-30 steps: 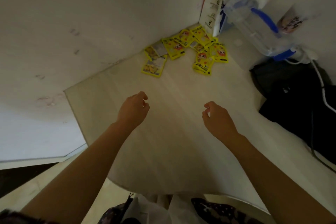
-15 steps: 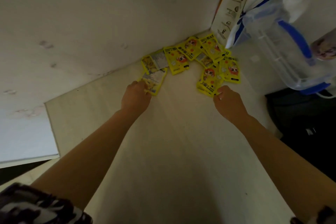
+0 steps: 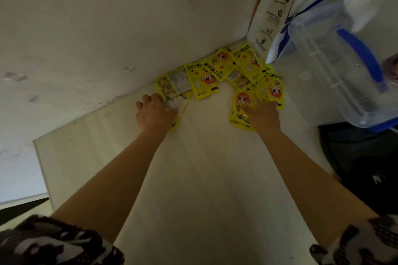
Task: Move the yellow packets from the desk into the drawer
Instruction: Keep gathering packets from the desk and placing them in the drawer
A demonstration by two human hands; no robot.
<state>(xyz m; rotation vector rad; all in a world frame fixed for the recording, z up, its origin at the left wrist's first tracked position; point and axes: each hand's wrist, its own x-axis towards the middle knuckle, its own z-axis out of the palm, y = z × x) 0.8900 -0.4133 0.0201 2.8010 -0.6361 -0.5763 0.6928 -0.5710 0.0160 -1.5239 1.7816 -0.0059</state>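
Several yellow packets (image 3: 203, 79) with a cartoon face lie fanned out in the far corner of the pale desk (image 3: 204, 168). My left hand (image 3: 154, 113) rests on the nearest left packet (image 3: 180, 104), thumb on top and fingers curled at its edge against the wall. My right hand (image 3: 262, 115) covers the near right packet (image 3: 238, 114), its fingers reaching onto the one beside it. No drawer is in view.
A clear plastic jug (image 3: 336, 66) with a blue handle stands right of the packets. Behind them a white paper bag (image 3: 277, 13) leans in the corner. A black bag (image 3: 366, 168) lies at the desk's right. A white wall panel (image 3: 107, 28) bounds the left.
Both hands have moved forward from mid-desk to the packet pile. The left now grips the nearest left packet and the right lies on the near right ones.
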